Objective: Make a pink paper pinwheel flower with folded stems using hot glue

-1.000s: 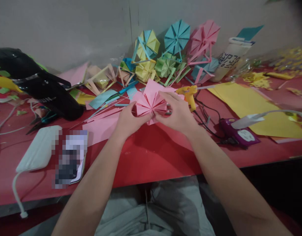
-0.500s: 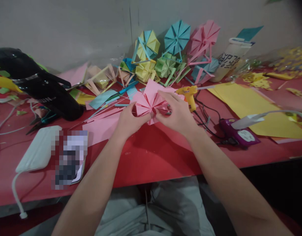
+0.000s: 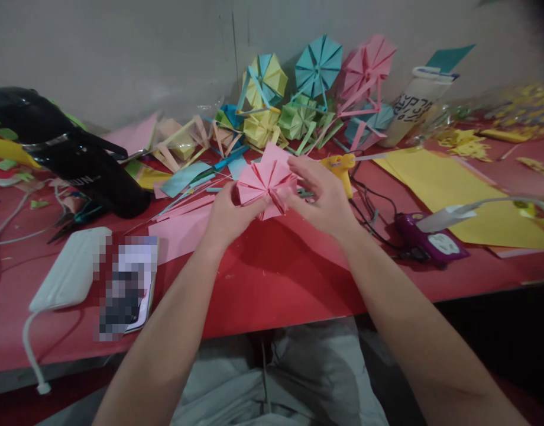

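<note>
The person holds a pink folded paper wheel (image 3: 264, 184) with both hands, raised just above the red table (image 3: 272, 284) near its middle, in front of the wall. The left hand (image 3: 230, 218) is partly closed on the wheel's lower left edge, thumb pressed on the pleats facing the camera and the other fingers curled behind. The right hand (image 3: 324, 200) is looser: its thumb and fingertips pinch the wheel's right edge while the rest of the hand stays spread. Under the wheel a flat pink sheet (image 3: 181, 231) lies on the table with thin paper strips beside it. Just beyond the right hand lies a yellow glue gun (image 3: 340, 168), its black cord running toward a purple device (image 3: 429, 244) at the right. A large yellow sheet (image 3: 458, 192) lies further right. Against the wall stand finished paper wheels in blue (image 3: 319, 65), pink (image 3: 367, 62) and yellow (image 3: 266, 77), next to a white bottle (image 3: 414, 109) with writing. On the left lie a white power bank (image 3: 70, 269), a phone (image 3: 128, 287) and a black bag (image 3: 68, 151).
</note>
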Demonstrator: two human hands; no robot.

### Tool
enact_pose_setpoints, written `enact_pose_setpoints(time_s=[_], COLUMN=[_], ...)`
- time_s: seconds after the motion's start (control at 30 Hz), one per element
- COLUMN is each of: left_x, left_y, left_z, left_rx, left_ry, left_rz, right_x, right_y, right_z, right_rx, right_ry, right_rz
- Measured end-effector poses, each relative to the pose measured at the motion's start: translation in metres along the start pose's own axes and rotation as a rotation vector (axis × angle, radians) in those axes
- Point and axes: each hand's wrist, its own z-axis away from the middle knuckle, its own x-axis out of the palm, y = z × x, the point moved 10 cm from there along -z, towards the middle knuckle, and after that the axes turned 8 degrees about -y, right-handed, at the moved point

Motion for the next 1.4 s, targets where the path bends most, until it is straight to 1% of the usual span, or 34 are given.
enact_pose_setpoints(time_s=[0.1, 0.17, 0.2, 0.27, 0.33, 0.4, 0.5, 0.57, 0.6, 0.63, 0.73, 0.8, 0.83, 0.9, 1.03, 1.13, 1.27, 1.4], left_x=[-0.002, 0.000, 0.002, 0.009, 0.015, 0.018, 0.019, 0.017, 0.014, 0.010, -0.011, -0.020, -0.021, -0.019, -0.018, -0.019, -0.018, -0.020], left_y=[-0.006, -0.010, -0.010, -0.010, -0.009, -0.010, -0.014, -0.017, -0.019, -0.021, -0.024, -0.019, -0.016, -0.009, -0.001, 0.009, 0.020, 0.026], left_z=[0.000, 0.001, 0.002, 0.006, 0.009, 0.011, 0.007, 0.001, -0.002, -0.005, -0.012, -0.012, -0.011, -0.010, -0.006, -0.005, -0.003, 0.000], left_rx=[-0.116, -0.186, -0.220, -0.283, -0.332, -0.357, -0.332, -0.279, -0.246, -0.215, -0.124, -0.059, -0.027, 0.023, 0.069, 0.128, 0.196, 0.241], left_ry=[0.002, -0.016, -0.033, -0.075, -0.116, -0.141, -0.187, -0.218, -0.214, -0.192, -0.019, 0.064, 0.074, 0.057, 0.046, 0.054, 0.047, 0.048], left_rz=[0.193, 0.394, 0.490, 0.638, 0.706, 0.717, 0.662, 0.590, 0.546, 0.492, 0.293, 0.190, 0.163, 0.158, 0.159, 0.052, -0.121, -0.173], right_x=[-0.017, -0.022, -0.019, -0.006, 0.012, 0.022, 0.025, 0.023, 0.021, 0.020, 0.016, 0.016, 0.017, 0.021, 0.029, 0.033, 0.037, 0.041], right_y=[0.018, 0.031, 0.036, 0.044, 0.046, 0.043, 0.041, 0.044, 0.045, 0.046, 0.051, 0.055, 0.058, 0.063, 0.072, 0.078, 0.085, 0.090], right_z=[-0.002, -0.003, -0.004, -0.003, -0.001, 0.002, 0.003, 0.003, 0.003, 0.002, 0.001, 0.001, 0.001, 0.002, 0.005, 0.008, 0.011, 0.012], right_rx=[0.084, 0.164, 0.210, 0.310, 0.392, 0.424, 0.423, 0.426, 0.424, 0.418, 0.404, 0.421, 0.436, 0.470, 0.527, 0.564, 0.597, 0.594], right_ry=[0.106, 0.129, 0.109, 0.021, -0.072, -0.115, -0.094, -0.068, -0.060, -0.053, -0.028, -0.014, -0.014, -0.027, -0.055, -0.058, -0.068, -0.124], right_rz=[-0.131, -0.224, -0.289, -0.444, -0.578, -0.651, -0.666, -0.649, -0.637, -0.623, -0.583, -0.581, -0.589, -0.617, -0.692, -0.739, -0.746, -0.759])
